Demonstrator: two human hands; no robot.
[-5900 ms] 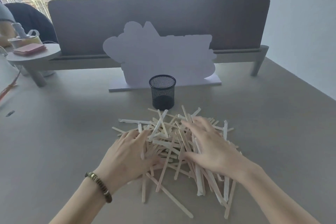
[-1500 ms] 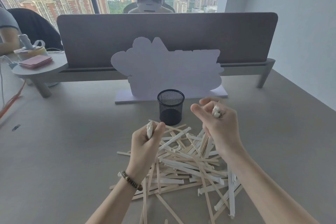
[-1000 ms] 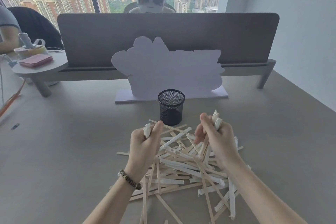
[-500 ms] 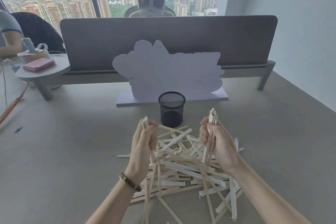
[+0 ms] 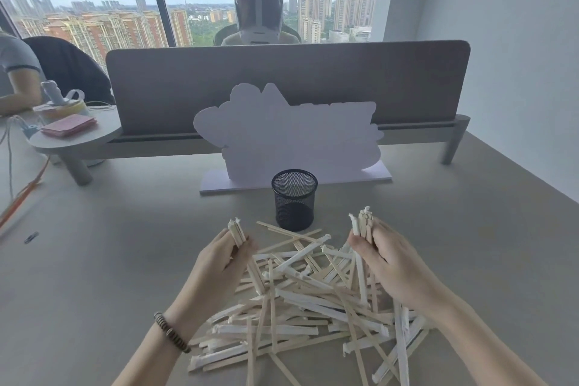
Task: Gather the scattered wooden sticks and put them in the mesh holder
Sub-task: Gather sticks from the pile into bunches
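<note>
A loose pile of wooden sticks (image 5: 307,298), some in white paper sleeves, lies on the grey desk in front of me. My left hand (image 5: 221,263) grips a small bundle of sticks (image 5: 237,230) held upright at the pile's left. My right hand (image 5: 387,255) grips a thicker upright bundle (image 5: 362,222) at the pile's right. The black mesh holder (image 5: 294,199) stands empty just beyond the pile, between and ahead of both hands.
A white cut-out sign (image 5: 288,138) on a flat base stands right behind the holder, backed by a grey desk divider (image 5: 282,81). A round side shelf (image 5: 75,135) with a pink pad sits far left. People sit beyond the divider and at left.
Both hands went from flat on the pile to gripping bundles lifted upright. In the last second the bundles stand taller above the fists and the hands sit lower, near the pile.
</note>
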